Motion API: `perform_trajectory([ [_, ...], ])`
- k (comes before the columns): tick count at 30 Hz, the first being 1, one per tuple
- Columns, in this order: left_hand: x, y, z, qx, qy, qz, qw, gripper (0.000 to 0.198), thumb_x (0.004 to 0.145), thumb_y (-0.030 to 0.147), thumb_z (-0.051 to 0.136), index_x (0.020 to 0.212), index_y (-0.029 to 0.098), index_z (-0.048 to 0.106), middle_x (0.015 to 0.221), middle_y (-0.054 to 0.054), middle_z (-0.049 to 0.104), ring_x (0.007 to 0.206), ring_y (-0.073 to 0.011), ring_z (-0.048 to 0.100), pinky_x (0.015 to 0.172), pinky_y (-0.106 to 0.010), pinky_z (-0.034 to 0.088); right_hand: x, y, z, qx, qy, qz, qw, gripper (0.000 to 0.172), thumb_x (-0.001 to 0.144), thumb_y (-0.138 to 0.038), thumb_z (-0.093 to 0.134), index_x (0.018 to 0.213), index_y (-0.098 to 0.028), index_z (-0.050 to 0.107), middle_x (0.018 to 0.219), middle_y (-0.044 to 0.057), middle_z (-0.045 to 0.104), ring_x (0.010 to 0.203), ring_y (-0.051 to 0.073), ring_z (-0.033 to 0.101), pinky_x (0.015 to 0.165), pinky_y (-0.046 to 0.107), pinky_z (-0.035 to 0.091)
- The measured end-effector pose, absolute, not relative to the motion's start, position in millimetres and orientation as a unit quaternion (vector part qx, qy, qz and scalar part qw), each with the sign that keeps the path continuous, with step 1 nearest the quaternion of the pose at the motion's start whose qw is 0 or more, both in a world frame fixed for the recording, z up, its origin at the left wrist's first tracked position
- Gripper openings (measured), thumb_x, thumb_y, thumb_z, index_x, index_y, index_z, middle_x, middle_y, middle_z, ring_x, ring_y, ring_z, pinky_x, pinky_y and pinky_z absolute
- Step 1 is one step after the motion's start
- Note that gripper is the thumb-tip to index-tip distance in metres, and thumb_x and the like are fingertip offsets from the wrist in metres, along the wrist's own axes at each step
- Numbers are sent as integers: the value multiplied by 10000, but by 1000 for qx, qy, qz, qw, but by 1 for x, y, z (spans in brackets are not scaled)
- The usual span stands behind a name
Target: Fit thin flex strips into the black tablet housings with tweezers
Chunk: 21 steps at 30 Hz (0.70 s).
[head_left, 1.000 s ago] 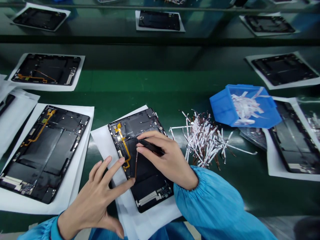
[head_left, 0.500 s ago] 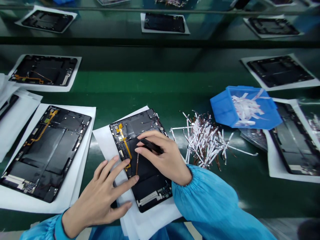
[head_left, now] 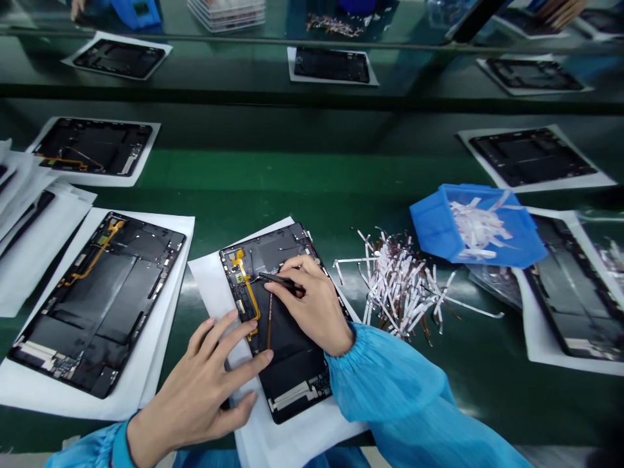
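Grip: our right hand [head_left: 312, 305] pinches black tweezers [head_left: 280, 281], tips over the tablet near the amber flex [head_left: 248, 292] | left hand [head_left: 197, 383] spread, fingertips at the tablet's [head_left: 292, 364] 8 o'clock edge | tablet: centre, on paper [head_left: 214, 286] | strips [head_left: 400, 286] at 3 o'clock, bin [head_left: 480, 224] at 2 | we'd keep tips shallow, tablet pinned | anything in the tips: too small to tell
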State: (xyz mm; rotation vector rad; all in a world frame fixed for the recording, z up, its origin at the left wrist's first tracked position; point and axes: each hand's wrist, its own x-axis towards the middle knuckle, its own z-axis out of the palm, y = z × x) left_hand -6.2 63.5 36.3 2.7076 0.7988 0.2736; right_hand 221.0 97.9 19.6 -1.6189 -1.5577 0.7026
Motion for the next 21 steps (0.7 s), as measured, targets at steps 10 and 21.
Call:
perform_trajectory([
  [10,-6,66,36,945,271,100,154,404,930,401,578,1319,297,613,1480,-130,392,1484,-349,164,1143,-485,149,220,98,18,-639,-620,260,373,26,854,-176,728,843,-190,709,933,42,646,821,166,647,620,262,502],
  [21,-6,62,33,944,275,101,153,401,940,383,580,1333,301,599,1513,-133,367,1491,-352,151,1153,-493,137,220,98,19,-639,-635,254,352,20,879,-193,701,860,-196,704,953,41,643,813,163,648,598,254,498],
])
